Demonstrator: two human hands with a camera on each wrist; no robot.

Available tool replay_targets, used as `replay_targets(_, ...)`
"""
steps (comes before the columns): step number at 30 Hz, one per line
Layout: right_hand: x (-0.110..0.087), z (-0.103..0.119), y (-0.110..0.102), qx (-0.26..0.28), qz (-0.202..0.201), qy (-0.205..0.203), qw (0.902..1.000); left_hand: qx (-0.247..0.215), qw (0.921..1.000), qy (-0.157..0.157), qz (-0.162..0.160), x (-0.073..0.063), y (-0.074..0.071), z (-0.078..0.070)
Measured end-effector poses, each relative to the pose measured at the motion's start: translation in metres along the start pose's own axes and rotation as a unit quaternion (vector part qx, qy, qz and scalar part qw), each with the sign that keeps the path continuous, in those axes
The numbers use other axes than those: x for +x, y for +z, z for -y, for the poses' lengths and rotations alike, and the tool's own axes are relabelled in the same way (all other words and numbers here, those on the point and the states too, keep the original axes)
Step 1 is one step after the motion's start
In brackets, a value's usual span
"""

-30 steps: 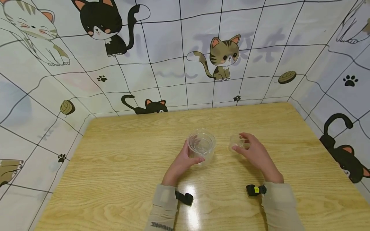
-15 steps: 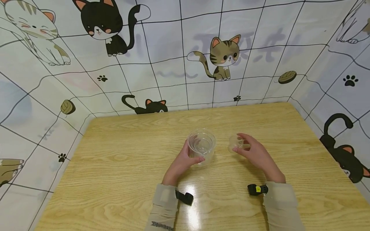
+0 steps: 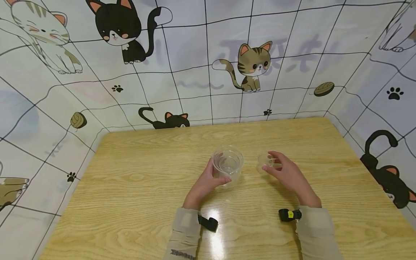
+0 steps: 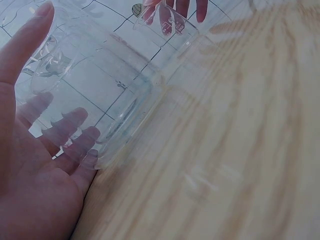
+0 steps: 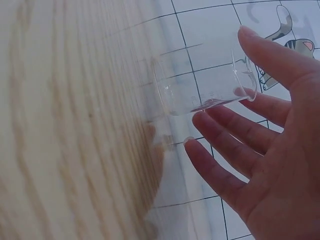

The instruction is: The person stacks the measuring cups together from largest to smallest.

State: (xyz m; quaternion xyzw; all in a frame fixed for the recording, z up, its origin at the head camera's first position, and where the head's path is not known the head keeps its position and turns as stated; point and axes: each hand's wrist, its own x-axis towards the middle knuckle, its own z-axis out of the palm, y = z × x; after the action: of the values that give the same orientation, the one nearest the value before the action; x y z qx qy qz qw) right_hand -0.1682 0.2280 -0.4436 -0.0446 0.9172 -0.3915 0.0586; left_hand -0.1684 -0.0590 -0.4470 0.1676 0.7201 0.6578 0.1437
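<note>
My left hand (image 3: pixel 205 183) holds a clear round container (image 3: pixel 228 164) upright on the wooden table, thumb on the near side and fingers round the left and far side. Seen from the left wrist, the fingers show through the transparent wall of the container (image 4: pixel 112 90). To its right, my right hand (image 3: pixel 288 175) grips a small clear beaker (image 3: pixel 264 163) near its rim between thumb and fingers. In the right wrist view the beaker (image 5: pixel 200 80) has a flared rim and faint printed markings, with its base close to the tabletop. A short gap separates the two vessels.
The light wooden table (image 3: pixel 146 173) fills the lower view. A white sheet with cat drawings (image 3: pixel 195 83) stands behind it and along both sides. Dark wrist straps (image 3: pixel 208 222) sit at both beige sleeves (image 3: pixel 315 227).
My right hand has shifted very slightly to the right over the last second, still on the beaker. The left hand and the container stay put; the head view has tilted a little.
</note>
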Motion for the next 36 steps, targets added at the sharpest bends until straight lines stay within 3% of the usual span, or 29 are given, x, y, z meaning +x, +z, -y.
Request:
replay_targets(8,0.0014,-0.0010,0.0017,-0.003,-0.006,-0.011,0.9999,-0.002,1.0000,0.003,0.002,0.0011,-0.0003,0.0023)
replay_targets(36,-0.0001,0.0031,0.0027,-0.031,-0.048,0.013,0.9983,-0.004,1.0000,0.000,0.000,0.0013,0.0002,0.0044)
